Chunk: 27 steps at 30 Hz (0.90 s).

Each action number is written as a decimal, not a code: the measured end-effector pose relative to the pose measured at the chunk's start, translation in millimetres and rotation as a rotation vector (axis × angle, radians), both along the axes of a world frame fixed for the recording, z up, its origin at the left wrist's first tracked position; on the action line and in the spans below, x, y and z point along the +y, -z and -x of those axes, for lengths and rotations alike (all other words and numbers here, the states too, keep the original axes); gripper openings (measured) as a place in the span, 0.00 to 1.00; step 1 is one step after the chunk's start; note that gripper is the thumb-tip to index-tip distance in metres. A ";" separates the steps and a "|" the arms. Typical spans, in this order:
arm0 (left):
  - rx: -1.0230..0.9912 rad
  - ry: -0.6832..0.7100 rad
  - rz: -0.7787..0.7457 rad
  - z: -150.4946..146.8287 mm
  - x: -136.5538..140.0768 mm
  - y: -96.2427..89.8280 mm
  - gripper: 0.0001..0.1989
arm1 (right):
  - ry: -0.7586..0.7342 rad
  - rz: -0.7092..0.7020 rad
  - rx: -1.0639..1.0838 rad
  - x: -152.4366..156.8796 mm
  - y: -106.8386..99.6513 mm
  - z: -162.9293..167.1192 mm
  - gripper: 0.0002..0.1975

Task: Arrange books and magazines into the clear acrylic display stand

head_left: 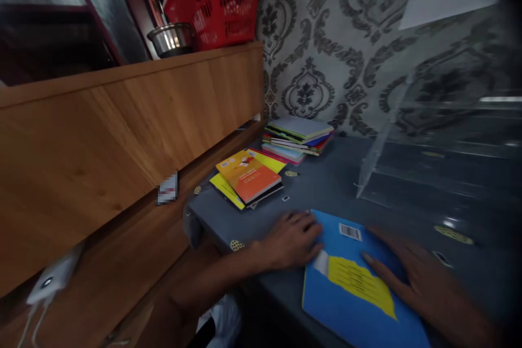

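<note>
A blue book point(346, 304) with a yellow patch and a white barcode lies near the table's front edge, partly out of frame. My left hand point(291, 242) is at its upper left edge, fingers curled against the side. Along the right edge rests my right hand point(420, 277), its thumb over the cover; motion blurs it a little. Between them the two hands grip the book. Beyond my left hand sits a small stack topped by an orange book point(248, 176), with yellow covers beneath. Farther back is a taller pile of books point(299, 133).
A clear acrylic rack point(375, 152) stands on the right of the grey covered table point(326, 187). At left runs a wooden cabinet point(163, 125), carrying a red basket point(224, 2) and a metal pot point(171, 39). A white power strip point(51, 280) with cables lies below.
</note>
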<state>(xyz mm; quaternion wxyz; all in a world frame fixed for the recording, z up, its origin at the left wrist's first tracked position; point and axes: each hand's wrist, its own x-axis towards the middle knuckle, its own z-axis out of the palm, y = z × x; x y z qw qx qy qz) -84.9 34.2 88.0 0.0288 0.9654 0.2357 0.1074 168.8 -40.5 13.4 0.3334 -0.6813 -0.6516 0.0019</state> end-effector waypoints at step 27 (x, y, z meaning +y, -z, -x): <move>0.130 0.483 0.227 53.7 -52.8 -14.4 0.44 | -0.107 0.133 0.017 -66.5 -41.5 29.0 0.28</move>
